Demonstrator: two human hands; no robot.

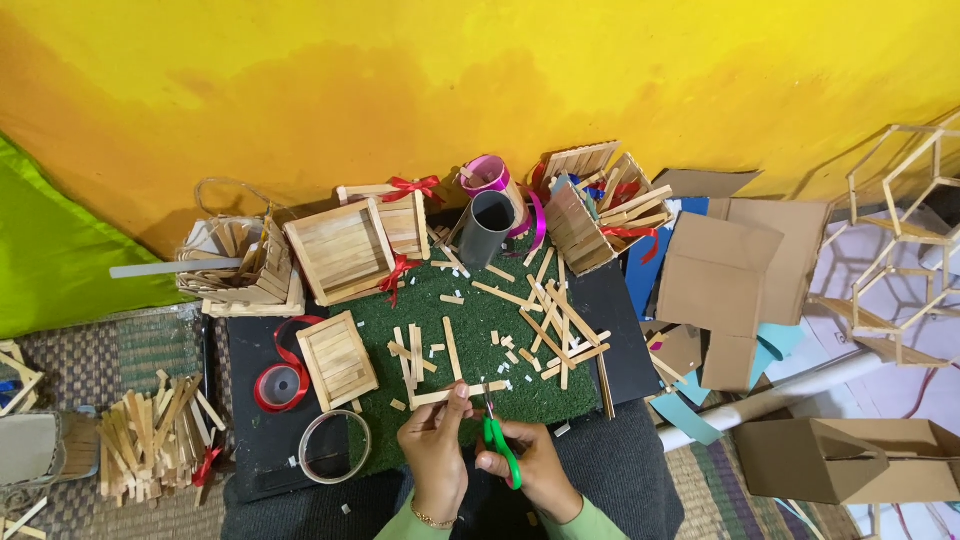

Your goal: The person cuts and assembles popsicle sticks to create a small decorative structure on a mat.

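— Head view looking down: the left hand (436, 440) pinches a thin wooden stick (449, 393) near its end, thumb and fingers pressed onto it, the rest of it reaching left over the edge of the green mat (480, 330). The stick sits just above both hands, low on the mat.

— And the other hand?

— The right hand (535, 465) is closed round the green handles of a pair of scissors (500, 445), blades pointing up at the stick close to the left fingertips. Whether the blades are parted I cannot tell — too small.

— How would that stick handle?

— Light and stiff, I'd judge, flat and smooth, and likely to snap or splinter if bent. Best gripped by its flat faces, close to the cut, so it doesn't twist.

— What's around it?

— Loose sticks and small offcuts (545, 320) scattered over the mat, a small stick tray (338, 358) to the left, a red ribbon roll (282, 385) beside it, and a grey tube (487, 228) standing at the far edge.
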